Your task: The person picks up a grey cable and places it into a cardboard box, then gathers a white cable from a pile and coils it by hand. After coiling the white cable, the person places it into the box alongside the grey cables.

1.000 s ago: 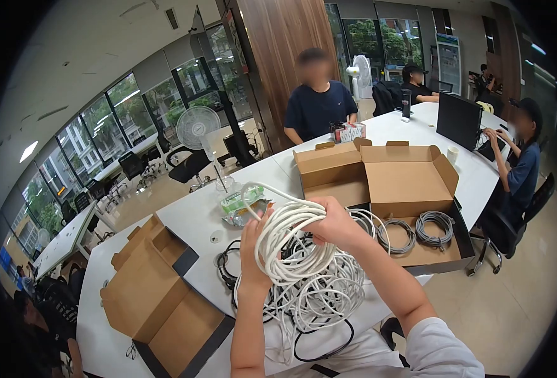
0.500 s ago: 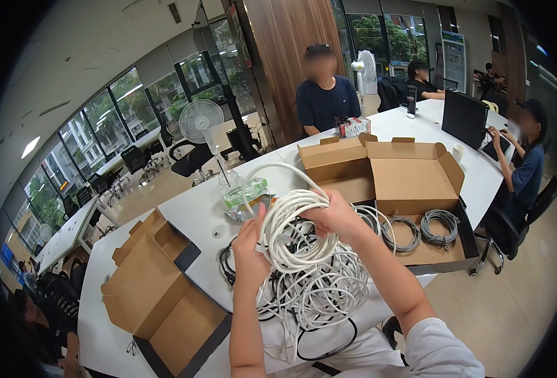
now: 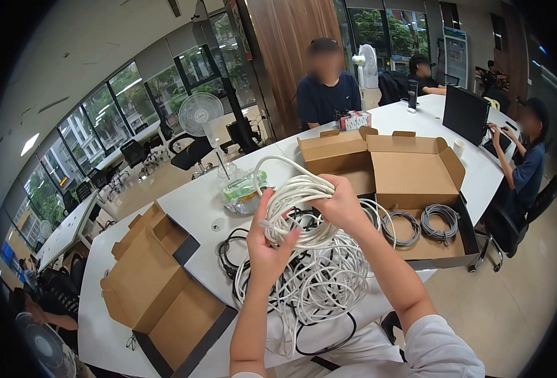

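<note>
A thick coil of white cable [image 3: 300, 200] is held up between both hands, with one loop arching out above it. My left hand [image 3: 268, 242] grips the coil's left side, thumb across the front, where a cable end with a clear plug shows. My right hand [image 3: 339, 203] is closed around the coil's upper right side. Below them a tangled heap of white cables [image 3: 329, 280] lies on the table, with black cables [image 3: 233, 249] mixed in and beside it at the left.
An open cardboard box [image 3: 417, 167] at the right holds coiled grey cables [image 3: 440, 223]. Another open box [image 3: 159, 296] stands at the left. A green-and-white packet [image 3: 244, 191] lies behind the coil. A person [image 3: 329, 94] sits across the table, another [image 3: 523, 151] at the right near a monitor [image 3: 465, 116].
The coil has tilted and moved slightly up in my hands. My left thumb has come round to the front of the coil, and the clear plug now shows there.
</note>
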The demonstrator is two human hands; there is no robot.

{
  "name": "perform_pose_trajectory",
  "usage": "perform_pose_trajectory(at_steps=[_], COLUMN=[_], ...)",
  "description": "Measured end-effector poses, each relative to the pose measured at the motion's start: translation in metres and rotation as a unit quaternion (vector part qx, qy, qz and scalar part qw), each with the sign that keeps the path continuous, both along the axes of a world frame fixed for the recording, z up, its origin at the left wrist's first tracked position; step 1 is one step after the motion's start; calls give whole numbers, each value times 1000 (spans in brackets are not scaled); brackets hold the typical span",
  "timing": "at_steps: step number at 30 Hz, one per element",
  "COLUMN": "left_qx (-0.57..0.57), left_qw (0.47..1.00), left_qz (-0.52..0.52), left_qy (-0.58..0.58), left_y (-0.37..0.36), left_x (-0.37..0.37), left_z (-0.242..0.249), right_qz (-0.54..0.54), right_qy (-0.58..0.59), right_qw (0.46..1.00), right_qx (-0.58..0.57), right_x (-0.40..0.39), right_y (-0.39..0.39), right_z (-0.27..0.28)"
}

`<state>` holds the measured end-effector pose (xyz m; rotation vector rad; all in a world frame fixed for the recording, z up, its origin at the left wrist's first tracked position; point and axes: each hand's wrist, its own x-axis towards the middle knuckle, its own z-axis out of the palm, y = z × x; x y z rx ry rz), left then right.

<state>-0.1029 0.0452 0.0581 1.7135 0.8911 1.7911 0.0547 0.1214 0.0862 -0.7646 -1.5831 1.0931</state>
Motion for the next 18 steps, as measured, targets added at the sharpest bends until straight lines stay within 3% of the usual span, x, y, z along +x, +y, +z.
perform_pose_trajectory(at_steps=[1,4,8,9,12,15,18], left_qx=[8,92,34,47,-1,61,81], left_qw=[999,953,988,991,993,993,991], left_qz=[35,216,73,77,10,30,-13], left_qy=[-4,191,130,94,-116,-99,-106], left_y=[4,4,-3,-8,-37,-50,-59], left_x=[0,-6,-23,-24,-42,-43,-45], left_z=[-4,0,0,3,23,30,34], right_qz=[-13,-71,-101,-116,-146,-110,-50], right_qy=[-10,-23,-72,-97,-128,-119,-129], right_qw=[1000,996,988,983,971,976,988], right_qx=[9,56,94,108,143,145,74], right_x=[0,4,21,25,38,47,58], right_y=[1,10,25,24,27,22,16], right_z=[-3,-13,-20,-19,-25,-34,-33])
